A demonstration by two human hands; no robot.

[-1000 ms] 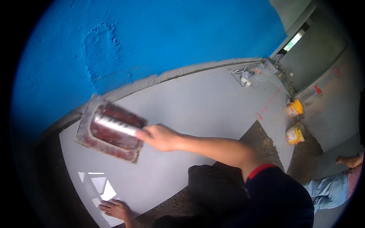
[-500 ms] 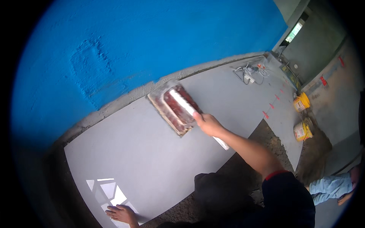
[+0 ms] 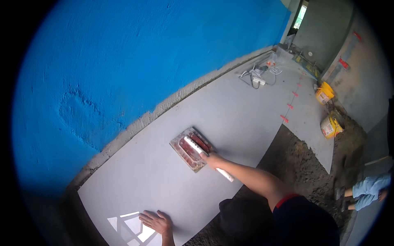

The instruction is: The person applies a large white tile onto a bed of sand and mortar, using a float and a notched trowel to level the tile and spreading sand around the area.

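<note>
A large light-grey floor tile point(image 3: 135, 174) lies beside the blue wall. On its glossy surface, my left hand point(image 3: 156, 222) rests flat with fingers spread, at the edge of a bright window reflection. Further up, my right hand point(image 3: 212, 160) is wrapped round the long white handle of a tool that looks like a rectangular hand float point(image 3: 193, 149). The float has a reddish-brown top, a pale stained rim, and sits over the middle of the tile. My fingers partly cover the handle. Whether the float's underside presses on the tile is hidden.
Dark rough mortar point(image 3: 287, 151) borders the tile. Red clips point(image 3: 290, 106) line a seam to the right. A white power strip with cables point(image 3: 258, 80) lies at the far end. Two yellow buckets point(image 3: 331, 126) stand right. Another person's legs point(image 3: 367, 190) show at lower right.
My right hand and the float have moved nearer to me, away from the wall. My left hand has shifted right across the reflection. The whole view has tilted and shifted.
</note>
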